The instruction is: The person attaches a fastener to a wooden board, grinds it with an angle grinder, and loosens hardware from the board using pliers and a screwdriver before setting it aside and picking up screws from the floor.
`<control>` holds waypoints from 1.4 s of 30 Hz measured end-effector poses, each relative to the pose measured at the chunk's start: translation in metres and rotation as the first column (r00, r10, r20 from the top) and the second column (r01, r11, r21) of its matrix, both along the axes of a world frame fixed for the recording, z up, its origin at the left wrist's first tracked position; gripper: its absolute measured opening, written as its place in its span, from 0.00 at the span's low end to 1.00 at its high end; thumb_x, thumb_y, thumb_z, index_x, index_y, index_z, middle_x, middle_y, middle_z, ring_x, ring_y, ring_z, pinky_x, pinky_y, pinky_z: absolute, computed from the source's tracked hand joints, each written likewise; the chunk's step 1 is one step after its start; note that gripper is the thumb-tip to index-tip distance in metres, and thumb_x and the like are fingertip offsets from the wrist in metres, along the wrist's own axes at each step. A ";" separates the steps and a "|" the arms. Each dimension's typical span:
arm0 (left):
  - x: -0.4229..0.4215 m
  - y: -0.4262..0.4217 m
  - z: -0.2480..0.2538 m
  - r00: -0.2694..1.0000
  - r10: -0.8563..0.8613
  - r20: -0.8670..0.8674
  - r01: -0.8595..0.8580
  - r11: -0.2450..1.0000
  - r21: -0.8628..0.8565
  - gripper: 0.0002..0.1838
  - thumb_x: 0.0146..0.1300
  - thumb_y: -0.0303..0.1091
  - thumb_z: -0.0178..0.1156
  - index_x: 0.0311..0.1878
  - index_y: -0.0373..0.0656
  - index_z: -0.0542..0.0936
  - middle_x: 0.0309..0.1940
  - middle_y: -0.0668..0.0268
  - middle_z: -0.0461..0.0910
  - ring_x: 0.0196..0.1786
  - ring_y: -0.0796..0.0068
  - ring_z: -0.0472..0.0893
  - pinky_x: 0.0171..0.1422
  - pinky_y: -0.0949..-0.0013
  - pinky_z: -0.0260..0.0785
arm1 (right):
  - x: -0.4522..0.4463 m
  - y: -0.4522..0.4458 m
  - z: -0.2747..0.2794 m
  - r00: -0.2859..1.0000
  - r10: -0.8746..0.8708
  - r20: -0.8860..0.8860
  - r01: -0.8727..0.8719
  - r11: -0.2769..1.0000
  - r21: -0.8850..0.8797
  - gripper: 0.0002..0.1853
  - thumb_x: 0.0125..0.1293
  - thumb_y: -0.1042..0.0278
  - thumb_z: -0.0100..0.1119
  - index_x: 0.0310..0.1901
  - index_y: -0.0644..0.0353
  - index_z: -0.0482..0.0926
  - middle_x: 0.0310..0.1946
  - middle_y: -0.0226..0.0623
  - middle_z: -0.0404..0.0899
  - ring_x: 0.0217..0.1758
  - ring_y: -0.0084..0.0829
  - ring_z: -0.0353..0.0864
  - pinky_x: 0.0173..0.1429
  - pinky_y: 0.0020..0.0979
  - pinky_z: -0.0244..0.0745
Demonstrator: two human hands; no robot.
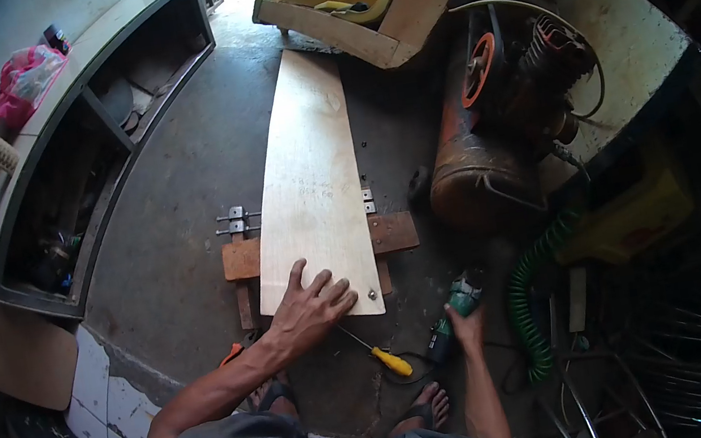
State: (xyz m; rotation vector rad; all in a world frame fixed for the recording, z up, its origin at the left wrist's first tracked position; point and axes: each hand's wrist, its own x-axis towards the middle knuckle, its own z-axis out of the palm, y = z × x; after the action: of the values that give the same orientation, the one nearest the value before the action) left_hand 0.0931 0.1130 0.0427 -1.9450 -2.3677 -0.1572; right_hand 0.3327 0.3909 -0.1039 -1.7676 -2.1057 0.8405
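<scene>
A long pale plywood board (307,171) lies before me, narrower at its far end, on a wooden support (393,232) with metal clamp fittings. My left hand (309,305) rests on the near end of the board, its fingers spread and nothing in its grasp. A small metal piece (372,295) sits near the board's right corner. To the right, my right hand (468,324) is wrapped round a green and black power tool (465,292), held low beside the board; its exact kind is unclear. Below the board's near edge lies a yellow-handled screwdriver (393,361).
An orange-handled tool (232,353) lies by my left foot. A rusty air compressor (487,162) and a coiled green hose (523,311) stand at right. At left is a low cabinet (90,86) with a pink bag (26,81). Wooden furniture (392,9) stands beyond the board.
</scene>
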 end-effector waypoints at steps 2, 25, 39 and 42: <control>0.006 0.000 0.013 0.996 0.031 -0.085 -0.024 0.996 0.090 0.18 0.67 0.35 0.59 0.60 0.54 0.81 0.58 0.66 0.81 0.66 0.69 0.77 0.76 0.31 0.52 | 0.005 0.025 -0.020 0.997 0.007 -0.071 -0.021 0.980 -0.198 0.35 0.51 0.47 0.77 0.53 0.70 0.82 0.53 0.56 0.83 0.58 0.53 0.83 0.60 0.43 0.77; 0.127 0.056 0.016 -0.487 0.048 0.872 0.205 0.977 0.061 0.59 0.63 0.63 0.68 0.79 0.37 0.43 0.58 0.51 0.71 0.56 0.66 0.78 0.59 0.62 0.74 | -0.012 -0.065 0.143 0.011 -0.526 -0.851 -0.842 0.454 -0.291 0.38 0.60 0.49 0.71 0.66 0.64 0.70 0.59 0.46 0.79 0.65 0.47 0.79 0.77 0.58 0.63; 0.119 0.034 0.003 0.102 -0.154 0.983 0.244 0.962 0.126 0.53 0.73 0.46 0.61 0.81 0.31 0.34 0.60 0.27 0.73 0.61 0.31 0.78 0.63 0.47 0.73 | -0.004 -0.081 0.149 -0.105 -0.627 -0.772 -0.759 0.551 -0.345 0.26 0.68 0.53 0.60 0.63 0.57 0.73 0.46 0.41 0.79 0.45 0.39 0.82 0.54 0.54 0.77; 0.112 0.035 0.004 0.096 -0.093 0.991 0.347 0.936 0.054 0.50 0.73 0.43 0.59 0.81 0.31 0.35 0.56 0.27 0.75 0.56 0.31 0.80 0.58 0.45 0.75 | -0.006 -0.085 0.161 -0.100 -0.617 -0.781 -0.742 0.570 -0.354 0.25 0.68 0.54 0.60 0.60 0.62 0.74 0.47 0.43 0.80 0.46 0.41 0.83 0.55 0.53 0.79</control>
State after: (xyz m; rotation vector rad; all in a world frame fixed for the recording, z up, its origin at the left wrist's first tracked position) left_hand 0.2053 0.1483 0.0471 -2.8302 -2.5690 -1.9716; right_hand 0.3269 0.3054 0.0575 -0.2605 -0.4302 2.4756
